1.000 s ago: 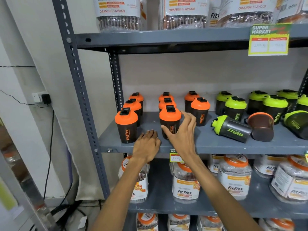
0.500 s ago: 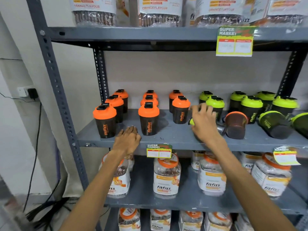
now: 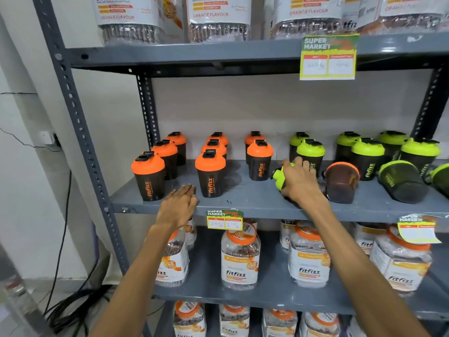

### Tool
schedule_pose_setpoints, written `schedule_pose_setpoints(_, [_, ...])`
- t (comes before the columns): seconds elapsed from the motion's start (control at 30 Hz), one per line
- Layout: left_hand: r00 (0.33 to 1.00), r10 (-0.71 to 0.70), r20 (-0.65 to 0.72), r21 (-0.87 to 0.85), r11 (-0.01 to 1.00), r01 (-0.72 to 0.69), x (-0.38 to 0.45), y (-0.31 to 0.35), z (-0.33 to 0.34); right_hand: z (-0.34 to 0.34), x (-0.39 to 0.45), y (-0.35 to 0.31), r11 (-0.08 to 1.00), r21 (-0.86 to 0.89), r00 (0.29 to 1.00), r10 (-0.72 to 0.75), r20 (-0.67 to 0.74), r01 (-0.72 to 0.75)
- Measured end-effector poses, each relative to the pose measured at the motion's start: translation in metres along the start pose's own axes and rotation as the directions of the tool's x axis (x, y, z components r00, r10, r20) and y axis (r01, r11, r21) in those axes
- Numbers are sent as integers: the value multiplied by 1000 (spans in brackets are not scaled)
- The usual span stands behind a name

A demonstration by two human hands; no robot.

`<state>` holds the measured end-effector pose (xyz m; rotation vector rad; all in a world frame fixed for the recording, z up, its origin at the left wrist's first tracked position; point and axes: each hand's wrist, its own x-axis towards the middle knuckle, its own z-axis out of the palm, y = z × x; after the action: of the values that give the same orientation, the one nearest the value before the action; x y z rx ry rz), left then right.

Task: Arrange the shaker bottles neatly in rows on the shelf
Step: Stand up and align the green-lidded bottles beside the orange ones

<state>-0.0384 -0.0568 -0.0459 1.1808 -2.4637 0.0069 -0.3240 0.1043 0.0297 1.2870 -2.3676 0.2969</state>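
Eight orange-lidded shaker bottles (image 3: 148, 177) stand upright on the left half of the grey metal shelf (image 3: 243, 203), in three rows running front to back: three, three and two; to their right, green-lidded shaker bottles (image 3: 368, 156) stand upright toward the back. A toppled green-lidded shaker bottle (image 3: 279, 177) lies on its side near the shelf's middle, lid pointing left; the right hand (image 3: 300, 182) lies over its body with fingers curled round it, closed on the bottle. Just beside that hand on the right lies an overturned brown bottle with an orange rim (image 3: 341, 182); further right, two more dark green bottles (image 3: 401, 182) lie on their sides. The left hand (image 3: 179, 206) rests flat at the shelf's front edge between the two front orange-lidded bottles, fingers extended and together, holding nothing. A yellow supermarket price tag (image 3: 224, 220) hangs from the shelf edge; jars labelled fitfizz (image 3: 240, 259) fill the shelf below.
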Motion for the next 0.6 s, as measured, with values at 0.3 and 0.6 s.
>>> schedule_pose_setpoints(0.3, [999, 0, -45, 0, 1000, 0, 2, -2, 6, -19, 7, 53, 709, 705, 966, 172, -195, 16])
schedule_pose_setpoints(0.6, [999, -7, -48, -2, 1000, 7, 0, -1, 5, 2, 12, 70, 705, 697, 970, 234, -61, -127])
